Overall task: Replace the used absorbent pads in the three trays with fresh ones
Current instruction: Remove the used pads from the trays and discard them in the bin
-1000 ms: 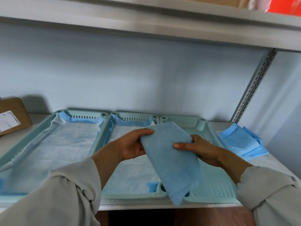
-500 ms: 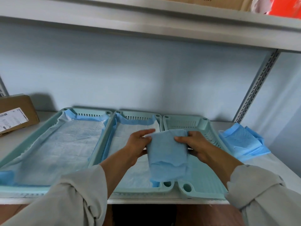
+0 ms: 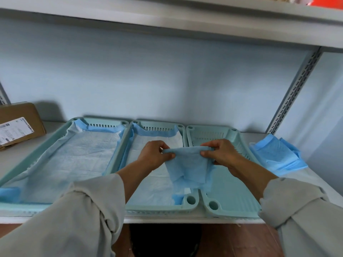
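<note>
Three mint-green trays stand side by side on the shelf. The left tray and the middle tray each hold a white, blue-edged pad. The right tray has a bare ribbed floor. A folded blue pad hangs over the seam between the middle and right trays. My left hand pinches its top left corner and my right hand pinches its top right corner, the top edge stretched between them.
A pile of folded blue pads lies on the shelf to the right of the trays. A brown cardboard box sits at the far left. An upper shelf overhangs, and a slotted metal upright stands at the right.
The pad, held flat and tilted a second ago, now hangs from its top edge. My hands have shifted to the upper corners and moved slightly apart.
</note>
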`<action>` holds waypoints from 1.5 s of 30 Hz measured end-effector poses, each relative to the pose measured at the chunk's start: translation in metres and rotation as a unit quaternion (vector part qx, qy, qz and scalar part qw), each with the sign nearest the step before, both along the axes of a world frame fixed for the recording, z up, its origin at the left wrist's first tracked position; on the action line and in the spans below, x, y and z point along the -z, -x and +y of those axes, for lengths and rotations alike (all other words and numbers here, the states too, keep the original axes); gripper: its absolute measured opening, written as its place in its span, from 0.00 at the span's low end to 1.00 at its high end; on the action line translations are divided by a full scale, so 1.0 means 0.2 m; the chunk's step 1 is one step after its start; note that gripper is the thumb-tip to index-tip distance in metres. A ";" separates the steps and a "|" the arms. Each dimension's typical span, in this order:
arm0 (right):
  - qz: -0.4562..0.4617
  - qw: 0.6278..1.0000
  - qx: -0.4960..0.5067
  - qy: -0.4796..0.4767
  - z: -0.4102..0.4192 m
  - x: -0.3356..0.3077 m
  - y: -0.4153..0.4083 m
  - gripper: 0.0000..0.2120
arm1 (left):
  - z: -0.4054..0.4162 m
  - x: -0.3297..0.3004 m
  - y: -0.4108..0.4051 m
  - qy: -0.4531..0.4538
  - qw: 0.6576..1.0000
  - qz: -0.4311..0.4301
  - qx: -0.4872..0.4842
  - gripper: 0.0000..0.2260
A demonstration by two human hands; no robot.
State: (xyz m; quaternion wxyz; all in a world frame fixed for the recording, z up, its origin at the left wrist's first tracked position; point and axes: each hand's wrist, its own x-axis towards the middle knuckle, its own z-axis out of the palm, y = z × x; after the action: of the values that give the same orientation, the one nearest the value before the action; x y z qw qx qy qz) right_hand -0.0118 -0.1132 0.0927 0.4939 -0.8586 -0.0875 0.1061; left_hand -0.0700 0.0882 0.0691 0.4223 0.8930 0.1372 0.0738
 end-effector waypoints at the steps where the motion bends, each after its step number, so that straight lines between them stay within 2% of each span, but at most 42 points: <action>1: -0.016 1.000 0.001 0.012 0.00 0.00 0.00 0.10 | 0.00 0.01 0.00 0.010 1.000 -0.016 0.007 0.07; 3: -0.072 0.994 0.000 0.079 -0.02 0.01 -0.01 0.08 | 0.00 0.00 0.01 0.065 0.996 -0.043 0.036 0.07; 6: -0.114 0.982 -0.045 0.143 -0.02 -0.01 -0.01 0.14 | -0.02 -0.02 0.04 0.154 0.983 -0.066 0.073 0.06; 9: -0.126 0.974 -0.096 0.160 0.02 -0.05 0.00 0.29 | -0.03 -0.05 0.04 0.163 0.977 -0.082 0.107 0.06; 12: -0.126 0.961 -0.158 0.186 0.05 -0.13 0.00 0.33 | -0.05 -0.06 0.05 0.169 0.972 -0.088 0.134 0.07; 13: -0.098 0.957 -0.191 0.196 0.06 -0.15 0.00 0.30 | -0.05 -0.06 0.05 0.169 0.971 -0.094 0.139 0.08; 15: -0.046 0.941 -0.246 0.228 0.05 -0.17 0.01 0.18 | -0.06 -0.06 0.06 0.174 0.970 -0.102 0.136 0.09; 17: -0.031 0.942 -0.248 0.224 0.03 -0.16 0.03 0.06 | -0.05 -0.06 0.08 0.195 0.967 -0.084 0.140 0.12; 18: -0.034 0.948 -0.237 0.209 0.03 -0.15 0.04 0.05 | -0.05 -0.06 0.10 0.195 0.966 -0.062 0.158 0.15; 20: -0.043 0.958 -0.214 0.184 0.02 -0.13 0.06 0.05 | -0.05 -0.03 0.13 0.166 0.964 -0.006 0.209 0.23; 22: -0.032 0.957 -0.218 0.191 0.01 -0.12 0.09 0.05 | -0.04 0.01 0.16 0.139 0.963 0.029 0.227 0.25; 24: -0.016 0.950 -0.233 0.208 0.00 -0.10 0.11 0.07 | -0.02 0.03 0.18 0.125 0.967 0.039 0.219 0.21; 26: -0.005 0.946 -0.246 0.211 0.01 -0.10 0.15 0.05 | -0.01 0.03 0.21 0.107 0.970 0.050 0.212 0.18; 30: -0.012 0.940 -0.254 0.226 0.02 -0.09 0.22 0.05 | 0.01 0.03 0.28 0.106 0.962 0.110 0.225 0.19; 33: -0.042 0.921 -0.278 0.270 0.03 -0.01 0.32 0.06 | 0.02 0.11 0.35 0.076 0.944 0.201 0.249 0.18; 34: -0.053 0.911 -0.295 0.285 0.04 0.02 0.35 0.06 | 0.01 0.15 0.38 0.068 0.941 0.224 0.245 0.16; 36: -0.083 0.893 -0.316 0.311 0.06 0.08 0.41 0.13 | 0.00 0.23 0.42 0.045 0.942 0.256 0.215 0.05; 40: -0.163 0.862 -0.313 0.363 0.09 0.20 0.50 0.14 | -0.01 0.36 0.46 -0.018 0.958 0.233 0.164 0.04; 42: -0.173 0.855 -0.312 0.377 0.09 0.27 0.53 0.11 | -0.01 0.43 0.47 -0.078 0.938 0.273 0.201 0.18; 45: -0.230 0.818 -0.322 0.417 0.09 0.39 0.59 0.06 | -0.01 0.55 0.51 -0.144 0.916 0.313 0.205 0.24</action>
State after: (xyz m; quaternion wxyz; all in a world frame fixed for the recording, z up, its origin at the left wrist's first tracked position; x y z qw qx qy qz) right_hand -0.1303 -0.0959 0.0145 -0.0080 -0.9044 -0.4180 0.0846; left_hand -0.1714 0.0866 -0.0415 0.2301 0.9302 0.0641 -0.2787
